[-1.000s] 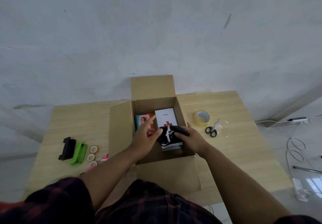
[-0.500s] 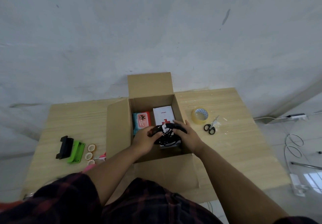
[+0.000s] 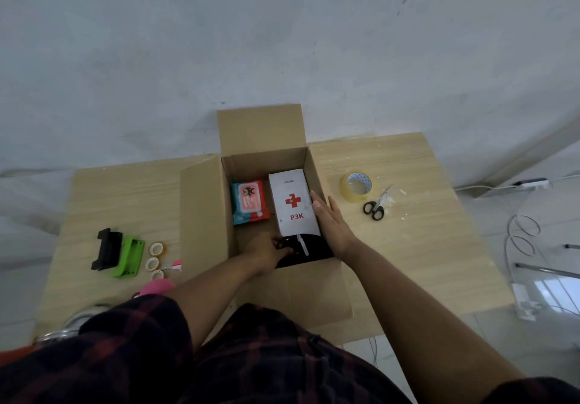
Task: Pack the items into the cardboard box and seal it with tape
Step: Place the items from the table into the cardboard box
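Black cable bundle [image 3: 314,250] lies at near end of cardboard box [image 3: 266,165]; box sits mid-table, flaps out.
I have left hand [image 3: 265,251] down inside, fingers curled on bundle.
Right hand [image 3: 329,220] flat, fingers straight and together, against right side of P3K box [image 3: 290,206].
P3K box lies flat, long axis near-to-far, lettering upright toward me; wipes pack [image 3: 249,202] just beside, same axis.
Step, my judgement: packing, seating bundle.
Next move calls for release, flaps folded, then tape roll [image 3: 356,185] and scissors [image 3: 374,209] from right of box.

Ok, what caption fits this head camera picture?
Left hand grips a black cable bundle inside the open brown cardboard box; right hand rests against the white P3K carton.
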Action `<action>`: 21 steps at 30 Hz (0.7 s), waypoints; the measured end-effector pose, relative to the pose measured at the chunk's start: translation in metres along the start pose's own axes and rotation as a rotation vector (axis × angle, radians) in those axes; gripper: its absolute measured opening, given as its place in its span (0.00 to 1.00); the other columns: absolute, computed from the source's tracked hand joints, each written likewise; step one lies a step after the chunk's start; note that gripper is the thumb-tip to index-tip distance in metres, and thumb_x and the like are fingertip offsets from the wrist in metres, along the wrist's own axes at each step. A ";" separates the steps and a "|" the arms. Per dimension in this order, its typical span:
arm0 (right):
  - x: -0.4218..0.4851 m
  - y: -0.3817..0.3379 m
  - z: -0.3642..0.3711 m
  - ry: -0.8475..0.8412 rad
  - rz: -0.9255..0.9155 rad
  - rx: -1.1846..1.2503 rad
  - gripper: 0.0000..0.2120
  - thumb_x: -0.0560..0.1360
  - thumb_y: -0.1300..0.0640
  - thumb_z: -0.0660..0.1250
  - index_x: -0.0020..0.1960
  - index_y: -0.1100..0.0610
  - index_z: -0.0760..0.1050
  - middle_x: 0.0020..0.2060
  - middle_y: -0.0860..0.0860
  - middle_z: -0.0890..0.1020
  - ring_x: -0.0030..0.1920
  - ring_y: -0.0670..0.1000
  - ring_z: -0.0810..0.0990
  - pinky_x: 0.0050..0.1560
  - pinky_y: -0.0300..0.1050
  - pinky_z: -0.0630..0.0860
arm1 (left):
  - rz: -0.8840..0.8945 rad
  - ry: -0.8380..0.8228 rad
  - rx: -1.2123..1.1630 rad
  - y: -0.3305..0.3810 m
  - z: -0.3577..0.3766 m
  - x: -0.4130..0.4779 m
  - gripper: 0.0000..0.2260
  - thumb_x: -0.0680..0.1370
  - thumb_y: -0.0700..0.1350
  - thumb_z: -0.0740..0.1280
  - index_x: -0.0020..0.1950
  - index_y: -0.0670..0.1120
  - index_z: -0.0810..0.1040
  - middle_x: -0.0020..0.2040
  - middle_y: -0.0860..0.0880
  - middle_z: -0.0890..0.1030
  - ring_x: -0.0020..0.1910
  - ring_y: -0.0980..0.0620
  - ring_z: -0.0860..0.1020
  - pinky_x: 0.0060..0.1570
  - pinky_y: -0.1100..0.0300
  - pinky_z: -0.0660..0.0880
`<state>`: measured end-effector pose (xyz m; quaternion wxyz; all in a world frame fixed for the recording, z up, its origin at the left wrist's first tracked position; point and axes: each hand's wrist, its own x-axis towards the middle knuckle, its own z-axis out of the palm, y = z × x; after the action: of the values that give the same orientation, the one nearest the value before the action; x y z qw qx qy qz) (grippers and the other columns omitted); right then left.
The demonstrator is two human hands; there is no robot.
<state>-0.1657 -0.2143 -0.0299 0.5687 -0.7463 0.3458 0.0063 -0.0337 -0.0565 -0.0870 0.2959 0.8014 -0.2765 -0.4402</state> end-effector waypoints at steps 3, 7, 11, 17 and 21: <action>0.001 -0.001 -0.002 -0.020 0.021 0.010 0.30 0.84 0.29 0.50 0.83 0.35 0.57 0.84 0.36 0.53 0.83 0.41 0.37 0.84 0.55 0.42 | -0.027 -0.021 0.024 -0.004 -0.002 0.008 0.18 0.79 0.48 0.76 0.69 0.50 0.81 0.58 0.50 0.85 0.55 0.51 0.82 0.56 0.58 0.79; 0.004 0.001 -0.003 -0.038 0.040 -0.010 0.33 0.81 0.24 0.50 0.83 0.34 0.57 0.85 0.37 0.51 0.83 0.42 0.35 0.84 0.56 0.41 | -0.053 -0.034 0.038 -0.007 0.005 0.015 0.20 0.78 0.47 0.77 0.70 0.50 0.81 0.61 0.50 0.85 0.60 0.49 0.83 0.63 0.53 0.79; 0.006 0.003 -0.002 -0.042 0.064 -0.011 0.35 0.78 0.22 0.52 0.82 0.32 0.58 0.86 0.39 0.50 0.83 0.42 0.35 0.82 0.56 0.42 | 0.059 0.002 0.079 0.000 0.009 0.018 0.29 0.80 0.47 0.74 0.80 0.56 0.69 0.72 0.51 0.77 0.70 0.47 0.77 0.69 0.51 0.74; 0.007 0.000 -0.001 -0.059 0.078 -0.065 0.44 0.72 0.16 0.51 0.83 0.35 0.58 0.85 0.37 0.52 0.83 0.43 0.34 0.83 0.57 0.40 | 0.003 -0.090 0.127 -0.004 0.010 0.029 0.27 0.85 0.49 0.68 0.83 0.58 0.63 0.76 0.48 0.74 0.67 0.49 0.75 0.65 0.55 0.70; 0.008 0.001 0.000 -0.070 0.080 -0.094 0.42 0.74 0.17 0.51 0.83 0.34 0.58 0.85 0.37 0.53 0.83 0.43 0.33 0.83 0.58 0.39 | -0.043 -0.088 0.080 -0.013 0.009 0.034 0.26 0.83 0.47 0.70 0.80 0.56 0.69 0.70 0.49 0.78 0.63 0.49 0.78 0.58 0.60 0.72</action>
<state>-0.1599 -0.2191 -0.0338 0.5442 -0.7570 0.3546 0.0711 -0.0232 -0.0739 -0.1187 0.2418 0.7981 -0.2895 -0.4699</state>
